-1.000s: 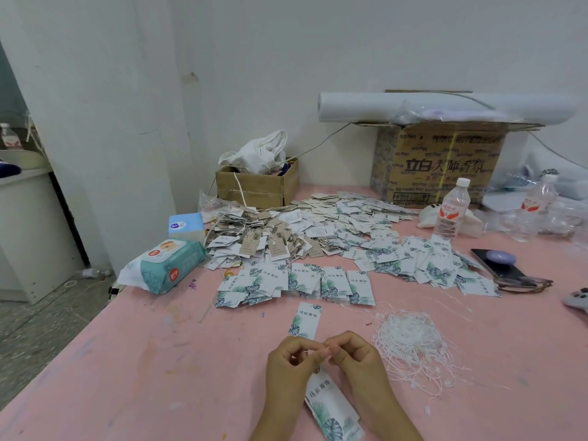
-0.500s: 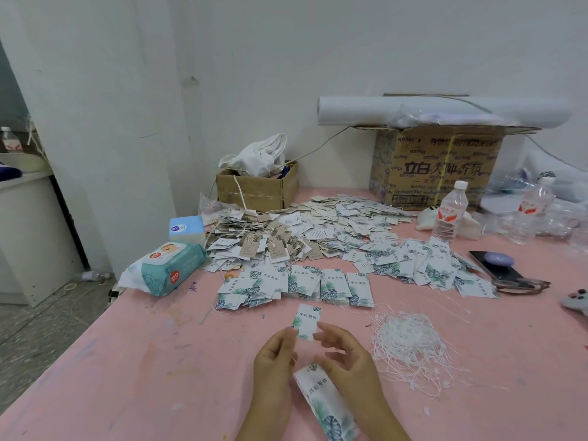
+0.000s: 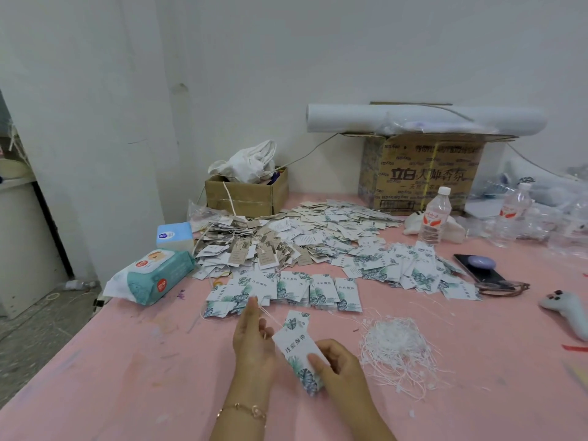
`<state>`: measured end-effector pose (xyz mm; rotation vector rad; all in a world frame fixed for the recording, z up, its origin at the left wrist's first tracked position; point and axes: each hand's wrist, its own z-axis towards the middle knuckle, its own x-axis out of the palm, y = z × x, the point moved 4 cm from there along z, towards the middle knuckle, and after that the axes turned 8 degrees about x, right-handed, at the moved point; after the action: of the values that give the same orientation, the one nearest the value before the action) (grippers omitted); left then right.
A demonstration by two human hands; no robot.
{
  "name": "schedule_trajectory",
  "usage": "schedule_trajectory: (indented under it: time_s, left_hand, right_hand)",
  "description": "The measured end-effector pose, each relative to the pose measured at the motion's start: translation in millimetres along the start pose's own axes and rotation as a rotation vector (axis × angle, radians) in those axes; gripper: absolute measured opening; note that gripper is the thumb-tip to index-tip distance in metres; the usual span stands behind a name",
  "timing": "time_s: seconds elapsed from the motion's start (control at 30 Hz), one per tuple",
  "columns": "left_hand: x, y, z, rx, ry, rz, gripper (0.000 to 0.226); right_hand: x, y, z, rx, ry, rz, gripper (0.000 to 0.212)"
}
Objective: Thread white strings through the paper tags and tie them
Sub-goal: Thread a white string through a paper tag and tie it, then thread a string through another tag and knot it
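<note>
Tag (image 3: 294, 346) pinched in right hand (image 3: 339, 367), left hand (image 3: 254, 342) edge-on, fingers (image 3: 253, 310) straight

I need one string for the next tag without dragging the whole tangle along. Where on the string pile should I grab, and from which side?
Probably pinch a single loose end at the near fringe of the string pile, coming in from the near side. Strands there fan out singly on the table; the middle is a dense tangle.

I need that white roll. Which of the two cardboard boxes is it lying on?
The big printed box by the back wall: the white roll lies across its top. The small plain box holds white cloth instead.
</note>
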<state>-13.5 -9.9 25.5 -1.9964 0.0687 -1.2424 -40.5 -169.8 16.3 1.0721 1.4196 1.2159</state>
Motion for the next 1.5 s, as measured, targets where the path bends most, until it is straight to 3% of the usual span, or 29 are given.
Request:
schedule_trajectory:
  time_s: [0.17, 0.43, 0.67, 0.77, 0.87, 0.97, 1.1, 1.2, 1.37, 1.5]
  left_hand:
    - [-30.5, -1.7, 1.6, 0.116, -0.021, 0.235, 0.008]
    - [-34.3, 5.2, -0.5, 0.216, 0.174, 0.458, 0.014]
    - [-33.3, 10.8, -2.5, 0.296, 0.365, 0.677, 0.020]
    - [-31.2, 10.3, -1.8, 0.305, 0.412, 0.699, 0.022]
    - [-30.6, 12.0, -1.3, 0.302, 0.437, 0.723, 0.025]
    - [-31.9, 13.4, 0.2, 0.303, 0.445, 0.742, 0.028]
    - [-32.6, 14.6, 0.5, 0.302, 0.439, 0.778, 0.032]
    - [-31.2, 13.9, -3.1, 0.307, 0.412, 0.804, 0.033]
    - [-22.7, 10.2, -15.6, 0.483, 0.448, 0.968, 0.034]
    - [-17.8, 17.0, -23.8, 0.649, 0.550, 1.282, 0.039]
  right_hand:
    - [-2.6, -3.0, 1.4, 0.009, -0.069, 0.052, 0.007]
    - [-9.4, -0.6, -1.8, -0.026, -0.174, 0.125, 0.005]
    - [-68.0, 26.2, 25.0, 0.027, -0.547, 0.242, 0.003]
    - [-115.1, 51.2, 64.8, 0.048, -0.660, 0.246, 0.018]
    - [-149.5, 61.1, 96.9, 0.188, -0.664, 0.282, 0.050]
    - [-169.3, 43.3, 106.5, 0.322, -0.706, -0.079, 0.061]
    - [-162.1, 20.4, 92.8, 0.129, -0.583, -0.489, 0.028]
    - [-147.7, 10.6, 79.7, 0.056, -0.515, -0.738, 0.019]
    - [-116.0, 17.5, 69.7, -0.035, -0.491, -1.086, 0.024]
    - [-82.5, 19.8, 74.9, -0.166, -0.353, -1.258, 0.037]
